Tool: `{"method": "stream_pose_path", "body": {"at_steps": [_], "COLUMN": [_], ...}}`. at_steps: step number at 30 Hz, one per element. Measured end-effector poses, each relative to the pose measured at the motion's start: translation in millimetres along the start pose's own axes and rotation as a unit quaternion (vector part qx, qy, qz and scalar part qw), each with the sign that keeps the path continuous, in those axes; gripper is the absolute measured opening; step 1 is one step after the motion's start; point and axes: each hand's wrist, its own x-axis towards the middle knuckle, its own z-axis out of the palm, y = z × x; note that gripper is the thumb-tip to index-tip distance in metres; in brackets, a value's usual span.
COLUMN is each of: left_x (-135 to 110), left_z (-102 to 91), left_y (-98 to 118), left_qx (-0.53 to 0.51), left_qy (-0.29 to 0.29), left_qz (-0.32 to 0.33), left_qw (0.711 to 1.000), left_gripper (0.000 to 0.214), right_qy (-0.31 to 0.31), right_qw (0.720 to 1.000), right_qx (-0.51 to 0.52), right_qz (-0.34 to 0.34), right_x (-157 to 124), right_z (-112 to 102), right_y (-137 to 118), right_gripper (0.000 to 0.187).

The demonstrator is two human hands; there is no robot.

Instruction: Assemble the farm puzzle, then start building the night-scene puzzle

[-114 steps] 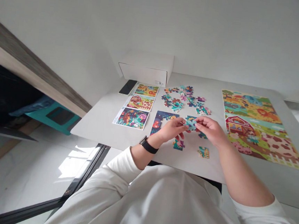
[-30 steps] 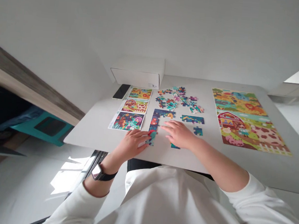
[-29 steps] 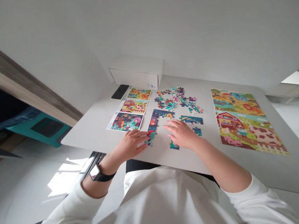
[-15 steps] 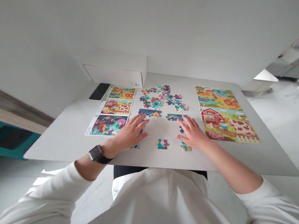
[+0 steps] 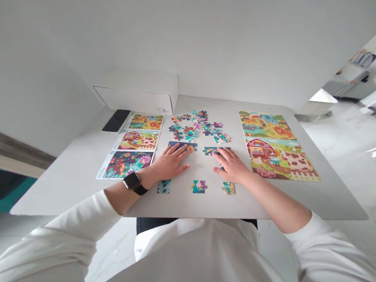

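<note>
My left hand [image 5: 170, 162] lies flat with fingers apart, its fingertips over a joined dark blue strip of jigsaw pieces [image 5: 191, 147]. Below its palm, a teal leafy jigsaw piece [image 5: 163, 187] shows in part. My right hand [image 5: 231, 166] is spread too, its fingers over the lower edge of another joined strip of jigsaw pieces [image 5: 211, 151]. Underneath it a dark piece is mostly covered. Nearer me lie a green and purple jigsaw piece [image 5: 199, 186] and a jigsaw piece with yellow flowers [image 5: 229, 188]. Neither hand grips anything.
Loose jigsaw pieces [image 5: 196, 125] are heaped beyond my hands. A picture sheet [image 5: 131, 142] and a phone [image 5: 116, 120] lie on the left, before a white box [image 5: 134, 100]. Two completed puzzles, a safari scene [image 5: 268, 125] and a farm scene [image 5: 281, 160], lie on the right.
My left hand has moved up over its strip, uncovering more of the leafy piece below. My right hand has shifted left onto its strip. The whole view has shifted slightly.
</note>
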Motion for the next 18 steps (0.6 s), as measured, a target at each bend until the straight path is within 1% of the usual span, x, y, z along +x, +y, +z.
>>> {"method": "stream_pose_path", "body": {"at_steps": [3,5,6,8,9,11,13,15,18], "left_x": [6,18,26,45,54,73,86,96,108], "left_z": [-5.4,-9.2,-10.6,-12.2,-12.3,-11.6,-10.2,-8.9,-8.6], "left_y": [-6,-13,-17,-27,-31,-40,-47,-53,-62], "left_qx": [-0.004,-0.009,-0.012,-0.016,-0.015,0.000,0.029,0.052,0.052], "left_qy": [0.025,0.048,0.059,0.071,0.067,0.037,0.003,-0.013,-0.018], "left_qz": [0.007,0.011,0.016,0.038,0.059,0.107,0.141,0.158,0.163], "left_qw": [1.000,0.999,0.998,0.997,0.996,0.994,0.990,0.986,0.985], "left_gripper": [0.064,0.061,0.059,0.054,0.049,0.040,0.037,0.037,0.038], "right_qy": [0.037,0.055,0.055,0.034,0.020,0.002,-0.002,-0.002,-0.009], "right_qw": [0.999,0.998,0.998,0.998,0.998,0.997,0.997,0.997,0.998], "right_qx": [0.014,0.018,0.016,0.007,0.002,-0.007,-0.011,-0.011,-0.009], "right_qz": [-0.002,0.012,0.023,0.049,0.059,0.071,0.072,0.070,0.068], "right_x": [7,18,25,42,50,66,78,88,101], "right_z": [-5,-10,-12,-14,-14,-12,-11,-10,-10], "right_y": [8,15,19,26,29,35,39,43,48], "right_gripper": [0.064,0.062,0.062,0.063,0.063,0.062,0.060,0.060,0.060]}}
